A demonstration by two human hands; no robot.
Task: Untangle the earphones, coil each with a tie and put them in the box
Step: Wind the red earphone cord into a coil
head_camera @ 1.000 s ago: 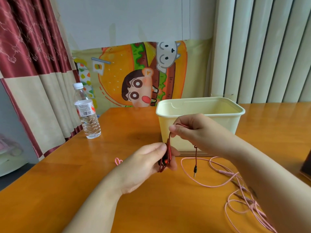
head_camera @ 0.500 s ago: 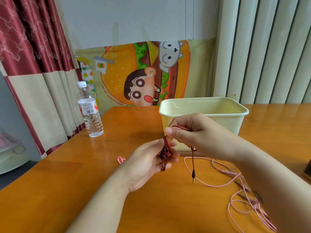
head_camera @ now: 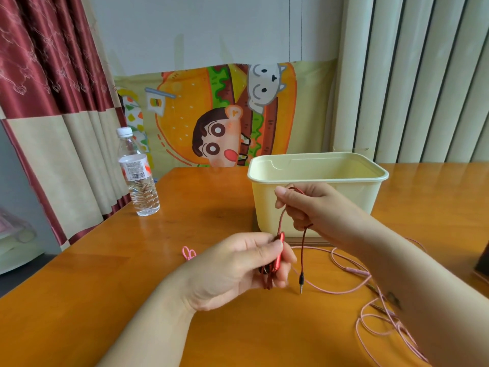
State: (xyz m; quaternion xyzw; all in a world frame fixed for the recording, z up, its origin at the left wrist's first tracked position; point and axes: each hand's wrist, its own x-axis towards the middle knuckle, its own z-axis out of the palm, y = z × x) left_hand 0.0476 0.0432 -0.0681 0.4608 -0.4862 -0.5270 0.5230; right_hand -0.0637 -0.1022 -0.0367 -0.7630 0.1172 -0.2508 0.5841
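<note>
My left hand (head_camera: 232, 268) grips a folded bundle of the red earphones (head_camera: 277, 250) with its red remote, just above the table. My right hand (head_camera: 307, 207) pinches a loop of the same red cable higher up, in front of the box. The cable's free end hangs from that hand, its black jack plug (head_camera: 301, 280) dangling near the table. The pink earphones (head_camera: 354, 270) lie loose on the table at the right, partly hidden under my right forearm. A small pink tie (head_camera: 188, 252) lies left of my left hand. The cream box (head_camera: 317, 165) stands open behind my hands.
A water bottle (head_camera: 137, 176) stands at the table's left edge. A dark object (head_camera: 483, 256) shows at the right border. The wooden table (head_camera: 105, 274) ends at the left, with curtains beyond it.
My right hand has lifted the red cable loop a little higher. The bundle in my left hand has turned so the red remote shows. The jack plug still dangles.
</note>
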